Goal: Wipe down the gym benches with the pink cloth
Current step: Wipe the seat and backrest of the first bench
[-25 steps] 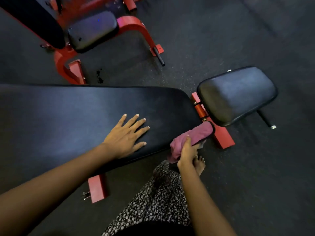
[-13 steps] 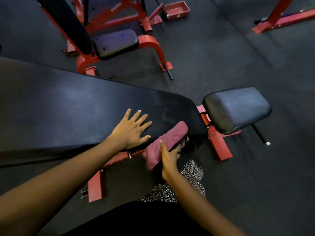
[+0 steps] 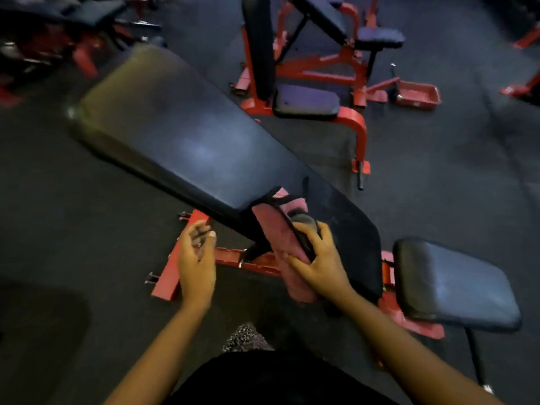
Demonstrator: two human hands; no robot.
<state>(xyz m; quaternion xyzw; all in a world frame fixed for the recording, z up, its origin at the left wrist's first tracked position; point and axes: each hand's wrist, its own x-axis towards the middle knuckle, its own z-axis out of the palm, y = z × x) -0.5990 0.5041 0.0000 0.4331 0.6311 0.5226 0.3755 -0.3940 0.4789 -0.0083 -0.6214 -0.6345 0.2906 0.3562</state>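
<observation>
Back pad [image 3: 190,141]: long, black, lying slantwise from upper left to lower right on a red frame [image 3: 169,276]. A separate black seat pad [image 3: 450,282] stands just beyond its lower right end, apart from it by a narrow gap.

Pink cloth [image 3: 276,229]: draped over the near edge of the back pad close to that lower right end. Its upper part lies on the top face and the rest hangs below the edge. A dark band crosses the cloth; what it is cannot be told.

Right hand [image 3: 318,264]: on the cloth at the pad edge, its fingers [image 3: 305,228] curled over the fabric from above and the thumb pressed against the hanging part, so the cloth is clamped between them.

Left hand [image 3: 195,258]: clear of the pad, held over the red frame to the left of the cloth. Its fingers [image 3: 201,230] are loosely bent and slightly apart, holding nothing; the outline is blurred.

Surroundings: dark rubber floor [image 3: 58,229]; a second red-framed machine [image 3: 306,100] with black pads stands behind the back pad; a patterned garment [image 3: 245,337] shows at the bottom between the forearms
</observation>
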